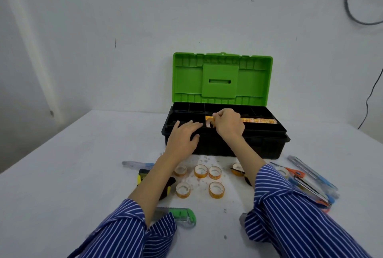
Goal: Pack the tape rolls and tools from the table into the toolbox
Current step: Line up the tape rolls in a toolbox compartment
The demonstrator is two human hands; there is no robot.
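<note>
1. The toolbox (226, 144) stands toward the far edge of the white worktop (62, 175), its green lid (221, 77) raised upright and its black tray of compartments open to view.
2. The left hand (183, 136) lies flat on the tray's near left part, fingers straight and slightly spread, holding nothing.
3. The right hand (228, 123) is over the tray's middle, its fingers pinching a tape roll (210, 123) at the left end of a row of tape rolls (259, 120) lying in a long compartment.
4. Loose tape rolls (207, 179) sit on the worktop just in front of the toolbox, between the two forearms.
5. A yellow and black tape measure (143, 176) lies partly hidden under the left forearm.
6. A green utility knife (182, 215) lies near the near edge beside the left striped sleeve (124, 226).
7. Toward the right edge lie orange-handled scissors (295, 173) and a cluster of blue and clear cutters (313, 174).
</note>
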